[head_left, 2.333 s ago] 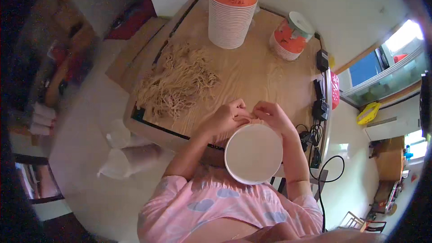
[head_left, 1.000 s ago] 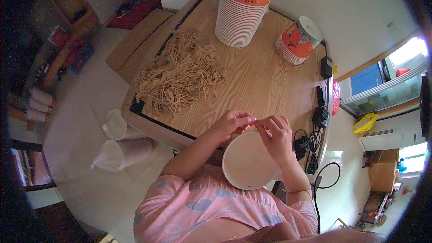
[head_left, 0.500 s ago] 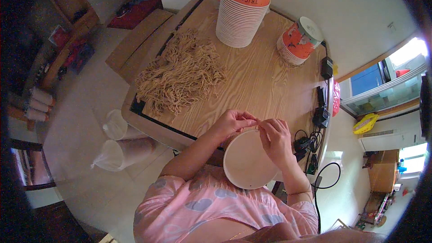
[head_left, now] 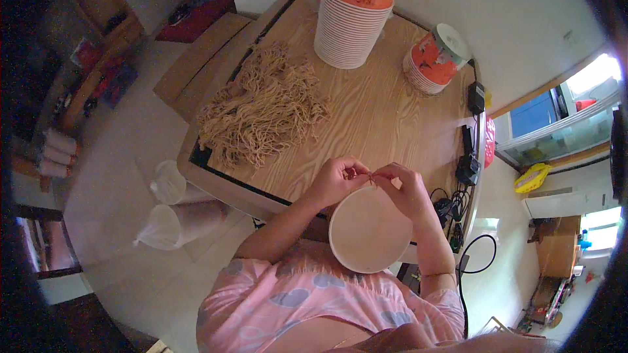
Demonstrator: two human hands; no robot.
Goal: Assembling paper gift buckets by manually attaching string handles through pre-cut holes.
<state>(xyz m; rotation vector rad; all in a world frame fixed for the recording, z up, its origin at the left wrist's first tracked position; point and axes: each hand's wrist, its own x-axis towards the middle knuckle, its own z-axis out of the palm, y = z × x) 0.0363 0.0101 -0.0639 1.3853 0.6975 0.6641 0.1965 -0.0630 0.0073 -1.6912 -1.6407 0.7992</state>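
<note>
wooden bench [head_left: 366, 124] held brown noodles [head_left: 265, 108]; left hand [head_left: 337, 180] and right hand [head_left: 405, 186] pinched one small noodle piece [head_left: 369, 175] over a round white paper bowl [head_left: 369, 229]

The table [head_left: 386, 124] is pale wood with a visible grain and a smooth, faintly satin finish. On it lies a heap of noodles [head_left: 265, 111], tan, dry and stringy, matt and rough-looking. The bowl [head_left: 369, 230] looks like paper: a plain, matt, off-white inside. The stacked bowls [head_left: 353, 16] seem the same paper, with smoother orange printed walls and ribbed white rims. The shirt [head_left: 307, 304] is soft, matt pink cloth.
</note>
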